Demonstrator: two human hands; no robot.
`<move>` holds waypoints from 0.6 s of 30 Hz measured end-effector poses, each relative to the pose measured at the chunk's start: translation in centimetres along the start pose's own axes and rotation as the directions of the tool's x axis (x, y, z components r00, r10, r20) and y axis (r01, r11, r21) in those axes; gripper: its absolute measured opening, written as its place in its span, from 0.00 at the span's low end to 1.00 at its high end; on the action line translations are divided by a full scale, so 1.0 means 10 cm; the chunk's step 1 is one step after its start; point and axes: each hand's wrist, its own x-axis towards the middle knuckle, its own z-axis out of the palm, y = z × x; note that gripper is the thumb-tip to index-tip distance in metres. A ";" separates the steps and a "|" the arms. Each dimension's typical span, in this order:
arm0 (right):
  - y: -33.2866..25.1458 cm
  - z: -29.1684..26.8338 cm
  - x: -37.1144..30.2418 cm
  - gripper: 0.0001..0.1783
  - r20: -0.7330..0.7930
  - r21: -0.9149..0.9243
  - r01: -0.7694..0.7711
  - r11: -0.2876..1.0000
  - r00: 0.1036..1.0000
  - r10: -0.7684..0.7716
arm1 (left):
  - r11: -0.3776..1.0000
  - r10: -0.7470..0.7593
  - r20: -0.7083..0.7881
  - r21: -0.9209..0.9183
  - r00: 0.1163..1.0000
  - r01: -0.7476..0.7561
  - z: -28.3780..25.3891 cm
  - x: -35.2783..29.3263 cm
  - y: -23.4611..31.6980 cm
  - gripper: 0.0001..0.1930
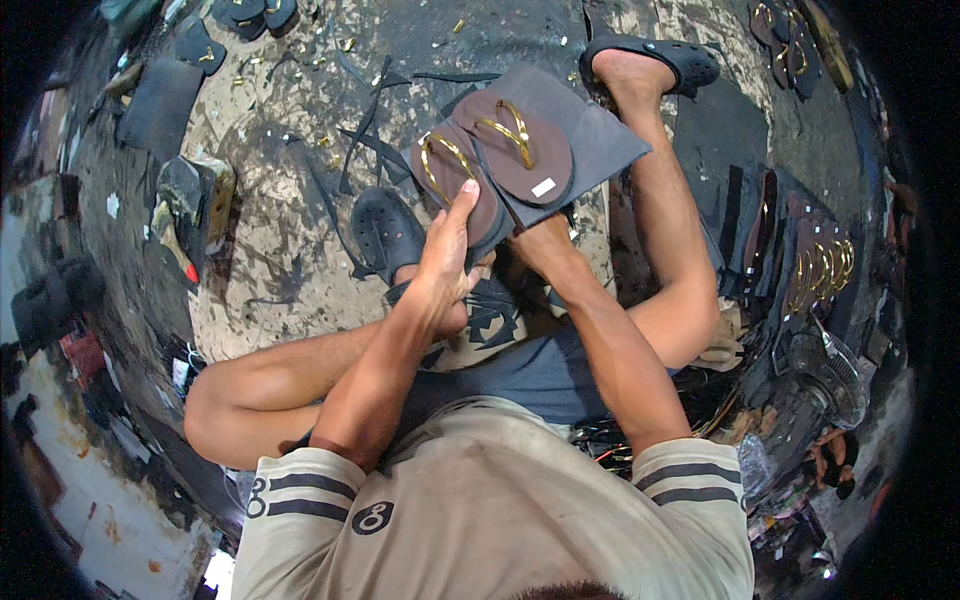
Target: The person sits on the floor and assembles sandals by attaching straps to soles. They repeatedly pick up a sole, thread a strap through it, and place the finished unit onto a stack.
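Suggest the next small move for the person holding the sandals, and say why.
Probably slide the left sandal forward a little to line up with the right sandal, because its near end sits closer to the person. The left hand has it in its grip, thumb on top, while the right hand reaches under the grey sheet, its fingers hidden.

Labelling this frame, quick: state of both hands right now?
Left hand: closed on the left-side brown sandal, thumb on top.
Right hand: fingers hidden under the dark sheet; grip cannot be told.
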 end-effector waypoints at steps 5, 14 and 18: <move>0.18 0.21 0.25 0.17 -0.185 -0.098 0.126 0.987 0.972 -0.142 | 0.999 -0.012 0.040 -0.036 0.999 0.013 -0.05 0.03 0.01 0.19; 0.47 0.39 0.82 0.18 0.002 0.047 0.106 0.993 0.994 -0.107 | 0.982 -0.114 0.221 0.174 0.969 0.076 -0.60 -0.49 0.08 0.26; -0.59 -0.12 0.56 0.24 0.540 0.658 -0.570 0.493 0.813 0.219 | 0.942 0.218 0.324 0.178 0.921 -0.285 -0.80 -1.17 0.18 0.28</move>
